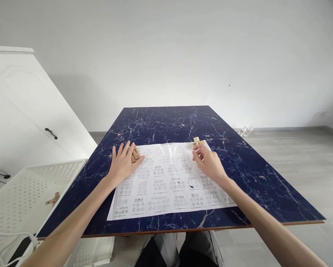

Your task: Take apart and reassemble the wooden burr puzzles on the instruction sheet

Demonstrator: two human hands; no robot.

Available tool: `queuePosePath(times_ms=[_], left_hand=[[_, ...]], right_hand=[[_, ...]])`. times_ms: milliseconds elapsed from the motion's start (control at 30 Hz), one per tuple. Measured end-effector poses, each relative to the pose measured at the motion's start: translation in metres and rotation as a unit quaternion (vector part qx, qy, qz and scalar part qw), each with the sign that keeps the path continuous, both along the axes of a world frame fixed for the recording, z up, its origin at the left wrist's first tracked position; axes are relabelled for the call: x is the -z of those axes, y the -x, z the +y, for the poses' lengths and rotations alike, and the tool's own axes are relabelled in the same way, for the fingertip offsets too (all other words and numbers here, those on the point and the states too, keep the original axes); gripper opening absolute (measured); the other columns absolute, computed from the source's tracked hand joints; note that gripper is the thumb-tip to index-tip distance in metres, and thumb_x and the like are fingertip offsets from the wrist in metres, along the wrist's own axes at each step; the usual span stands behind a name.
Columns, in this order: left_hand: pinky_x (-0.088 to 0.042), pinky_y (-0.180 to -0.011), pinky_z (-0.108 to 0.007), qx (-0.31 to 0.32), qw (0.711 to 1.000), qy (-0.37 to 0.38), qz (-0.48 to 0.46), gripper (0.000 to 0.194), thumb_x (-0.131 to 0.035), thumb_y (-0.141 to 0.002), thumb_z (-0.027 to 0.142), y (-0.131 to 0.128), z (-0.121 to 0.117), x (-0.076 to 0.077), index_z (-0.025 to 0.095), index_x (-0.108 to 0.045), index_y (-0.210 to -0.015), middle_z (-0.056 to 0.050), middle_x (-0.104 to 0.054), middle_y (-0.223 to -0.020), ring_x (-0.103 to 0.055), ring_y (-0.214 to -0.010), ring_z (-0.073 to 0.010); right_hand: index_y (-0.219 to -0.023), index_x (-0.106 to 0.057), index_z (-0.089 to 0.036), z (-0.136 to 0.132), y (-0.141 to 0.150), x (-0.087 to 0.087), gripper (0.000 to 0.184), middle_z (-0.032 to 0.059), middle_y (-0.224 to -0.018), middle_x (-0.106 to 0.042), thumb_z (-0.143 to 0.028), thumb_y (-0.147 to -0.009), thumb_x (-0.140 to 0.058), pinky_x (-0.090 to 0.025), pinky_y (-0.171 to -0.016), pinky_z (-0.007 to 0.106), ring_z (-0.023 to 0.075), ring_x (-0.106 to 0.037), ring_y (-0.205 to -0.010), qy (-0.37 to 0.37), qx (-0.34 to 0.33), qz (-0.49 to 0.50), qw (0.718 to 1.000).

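A large white printed sheet (161, 193) with rows of small line drawings lies on the table, creased down its middle. My left hand (123, 163) is at the sheet's far left corner, fingers fanned out. Between its thumb and index finger is a small wooden block (135, 154), partly covered by the hand. Over the far right part of the sheet, my right hand (209, 163) has loosely bent fingers with their tips apart. Just beyond its index finger sits a small wooden piece (197, 141) on the paper's edge; whether they touch is unclear.
The dark blue marbled table (166, 124) extends past the sheet. To the left are a white cabinet (24, 100) and a white perforated basket (24, 189) holding a brown wooden piece (53, 199) and a cable (10, 233). Clear bottles (246, 131) are near the wall.
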State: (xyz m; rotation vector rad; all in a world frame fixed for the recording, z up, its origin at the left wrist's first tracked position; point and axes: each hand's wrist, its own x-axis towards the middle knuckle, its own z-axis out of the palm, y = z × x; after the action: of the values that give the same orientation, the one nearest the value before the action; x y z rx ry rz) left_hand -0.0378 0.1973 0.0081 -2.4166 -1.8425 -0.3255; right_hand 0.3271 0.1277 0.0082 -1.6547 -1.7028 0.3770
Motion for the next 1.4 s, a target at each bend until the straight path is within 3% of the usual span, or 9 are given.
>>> queuePosePath(times_ms=[233, 333, 600, 733, 867, 1033, 1167, 1267, 1400], left_hand=[[-0.005, -0.136, -0.062, 0.096, 0.990, -0.101, -0.002, 0.089, -0.030, -0.106, 0.071, -0.015, -0.014, -0.012, 0.006, -0.035, -0.167, -0.021, -0.025, -0.179, -0.010, -0.169, -0.0398], [-0.014, -0.137, -0.060, 0.142, 0.986, -0.082, -0.032, 0.076, -0.032, -0.110, 0.064, -0.033, -0.022, -0.016, 0.012, -0.036, -0.166, -0.018, -0.026, -0.179, -0.012, -0.169, -0.0356], [-0.031, -0.132, -0.059, 0.239, 0.964, 0.007, -0.115, 0.052, -0.043, -0.112, 0.053, -0.074, -0.023, -0.015, 0.023, -0.050, -0.154, -0.013, -0.042, -0.171, -0.028, -0.165, -0.0342], [-0.044, -0.125, -0.055, 0.246, 0.949, 0.066, -0.189, 0.049, -0.047, -0.111, 0.052, -0.083, -0.020, -0.017, 0.026, -0.052, -0.151, -0.013, -0.052, -0.162, -0.048, -0.152, -0.0332], [-0.064, -0.096, -0.046, 0.213, 0.916, 0.153, -0.303, 0.055, -0.052, -0.107, 0.060, -0.085, -0.022, -0.020, 0.029, -0.049, -0.153, -0.013, -0.055, -0.159, -0.056, -0.145, -0.0348], [-0.056, -0.110, -0.053, 0.197, 0.866, 0.222, -0.403, 0.074, -0.068, -0.099, 0.060, -0.080, -0.022, -0.022, 0.032, -0.040, -0.161, -0.014, -0.056, -0.160, -0.058, -0.143, -0.0359], [-0.056, -0.109, -0.048, 0.216, 0.830, 0.269, -0.439, 0.069, -0.074, -0.095, 0.060, -0.076, -0.023, -0.029, 0.030, -0.052, -0.153, -0.013, -0.065, -0.150, -0.065, -0.135, -0.0341], [-0.059, -0.101, -0.046, 0.206, 0.827, 0.282, -0.440, 0.061, -0.073, -0.094, 0.060, -0.077, -0.025, -0.035, 0.030, -0.060, -0.145, -0.011, -0.072, -0.138, -0.072, -0.122, -0.0322], [-0.059, -0.100, -0.044, 0.177, 0.831, 0.280, -0.446, 0.060, -0.077, -0.091, 0.057, -0.080, -0.026, -0.035, 0.030, -0.062, -0.143, -0.009, -0.074, -0.135, -0.072, -0.119, -0.0310]], right_hand=[[-0.124, -0.051, -0.022, 0.017, -0.040, -0.003, 0.032, 0.0051, -0.087, -0.081, -0.046, -0.103, -0.050, -0.048, -0.068, 0.034, 0.0242, -0.072, -0.066, 0.003, 0.093, 0.005, 0.996], [-0.124, -0.054, -0.021, 0.030, -0.047, 0.000, 0.035, 0.0064, -0.088, -0.081, -0.049, -0.103, -0.052, -0.048, -0.070, 0.034, 0.0254, -0.074, -0.071, 0.021, 0.102, -0.001, 0.995], [-0.090, -0.063, -0.023, 0.047, -0.038, -0.002, 0.028, 0.0103, -0.090, -0.080, -0.048, -0.099, -0.056, -0.045, -0.068, 0.033, 0.0264, -0.072, -0.076, 0.025, 0.109, -0.013, 0.994], [-0.092, -0.064, -0.023, 0.042, -0.023, -0.013, 0.032, 0.0075, -0.082, -0.079, -0.053, -0.101, -0.055, -0.048, -0.067, 0.033, 0.0239, -0.072, -0.069, 0.018, 0.069, 0.021, 0.997], [-0.096, -0.063, -0.023, 0.031, 0.008, -0.024, 0.041, 0.0070, -0.084, -0.080, -0.063, -0.102, -0.056, -0.049, -0.057, 0.031, 0.0189, -0.067, -0.059, 0.029, -0.043, 0.112, 0.992], [-0.097, -0.062, -0.023, 0.021, 0.047, -0.031, 0.041, 0.0068, -0.090, -0.078, -0.063, -0.100, -0.065, -0.051, -0.055, 0.030, 0.0145, -0.063, -0.058, 0.078, -0.178, 0.232, 0.953], [-0.099, -0.062, -0.023, 0.016, 0.060, -0.023, 0.036, 0.0022, -0.081, -0.072, -0.058, -0.102, -0.066, -0.049, -0.055, 0.029, 0.0138, -0.062, -0.059, 0.121, -0.228, 0.295, 0.920], [-0.104, -0.062, -0.023, 0.014, 0.061, -0.014, 0.034, -0.0010, -0.072, -0.068, -0.057, -0.102, -0.066, -0.047, -0.056, 0.030, 0.0148, -0.061, -0.059, 0.137, -0.241, 0.320, 0.906], [-0.110, -0.062, -0.024, 0.013, 0.058, -0.009, 0.031, -0.0020, -0.071, -0.067, -0.054, -0.104, -0.065, -0.047, -0.061, 0.032, 0.0165, -0.062, -0.064, 0.127, -0.237, 0.291, 0.918]])
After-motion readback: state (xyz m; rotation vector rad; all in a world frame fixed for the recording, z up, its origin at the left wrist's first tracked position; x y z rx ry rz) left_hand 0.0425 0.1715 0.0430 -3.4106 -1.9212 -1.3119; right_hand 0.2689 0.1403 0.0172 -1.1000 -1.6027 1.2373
